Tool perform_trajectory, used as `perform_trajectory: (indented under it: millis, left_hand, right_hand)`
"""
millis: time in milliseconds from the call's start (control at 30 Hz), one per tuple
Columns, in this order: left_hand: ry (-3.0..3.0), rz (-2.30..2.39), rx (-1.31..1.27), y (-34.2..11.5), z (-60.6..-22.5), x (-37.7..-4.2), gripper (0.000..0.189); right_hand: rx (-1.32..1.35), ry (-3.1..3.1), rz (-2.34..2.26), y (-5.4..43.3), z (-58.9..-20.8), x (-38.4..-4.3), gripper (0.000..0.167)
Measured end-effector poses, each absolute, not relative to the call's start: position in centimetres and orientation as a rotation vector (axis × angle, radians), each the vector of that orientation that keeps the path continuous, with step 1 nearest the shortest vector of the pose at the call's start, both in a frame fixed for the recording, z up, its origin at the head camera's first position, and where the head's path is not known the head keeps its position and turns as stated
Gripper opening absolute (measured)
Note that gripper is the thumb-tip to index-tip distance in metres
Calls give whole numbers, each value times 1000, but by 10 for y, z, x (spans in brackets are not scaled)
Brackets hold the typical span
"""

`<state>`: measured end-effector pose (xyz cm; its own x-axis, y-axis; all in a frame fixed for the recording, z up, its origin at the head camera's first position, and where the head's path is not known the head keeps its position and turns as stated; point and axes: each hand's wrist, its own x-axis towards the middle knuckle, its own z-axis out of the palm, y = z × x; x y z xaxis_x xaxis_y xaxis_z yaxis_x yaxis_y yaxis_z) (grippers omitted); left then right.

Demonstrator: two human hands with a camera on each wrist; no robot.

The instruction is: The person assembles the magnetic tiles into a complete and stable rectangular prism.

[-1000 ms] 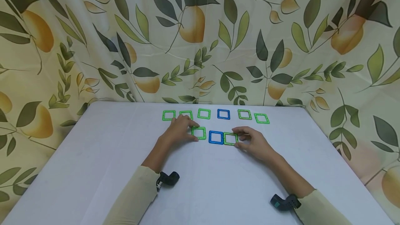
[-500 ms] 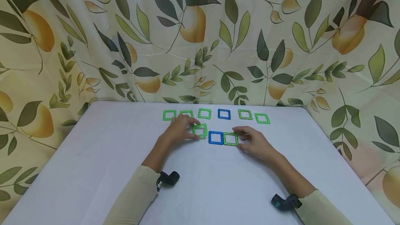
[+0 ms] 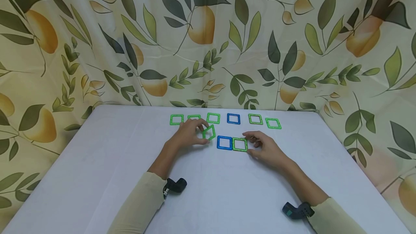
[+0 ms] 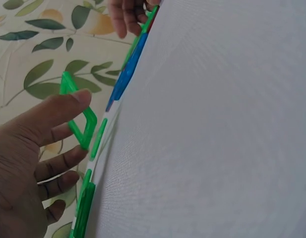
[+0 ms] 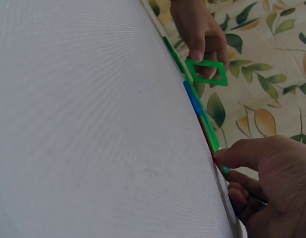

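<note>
In the head view my left hand (image 3: pixel 186 133) pinches a green square magnetic tile (image 3: pixel 213 130) by its edges. This tile is tilted and raised off the table; the left wrist view shows the thumb on the green frame (image 4: pixel 91 121). To its right a blue square tile (image 3: pixel 224 148) lies flat, edge to edge with another green square tile (image 3: pixel 239 150). Thumb and forefinger of my right hand (image 3: pixel 266 149) hold that green tile at its right side. In the right wrist view, the right thumb (image 5: pixel 229 156) touches the tile's edge.
Behind the hands, a row of separate square tiles runs along the white table's (image 3: pixel 97 176) far side, among them a blue tile (image 3: pixel 233 123) and a slanted green tile (image 3: pixel 273 128). The left hand partly covers one green tile (image 3: pixel 194 116). A patterned curtain (image 3: pixel 208 57) hangs behind.
The green tile in my left hand has risen from lying flat and turned to a steep tilt, shifting slightly away from the blue tile. My right hand has hardly moved.
</note>
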<state>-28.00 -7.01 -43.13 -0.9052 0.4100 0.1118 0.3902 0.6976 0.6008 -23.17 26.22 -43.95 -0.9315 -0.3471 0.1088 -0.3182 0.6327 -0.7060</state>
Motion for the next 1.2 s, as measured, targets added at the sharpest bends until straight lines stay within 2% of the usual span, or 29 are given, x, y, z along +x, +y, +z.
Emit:
perform_trajectory:
  millis: [1200]
  left_hand:
    - [2745, 1164, 828, -65, -429, -275, 54]
  right_hand:
    - [-567, 2811, -1223, 254, -445, -232, 46]
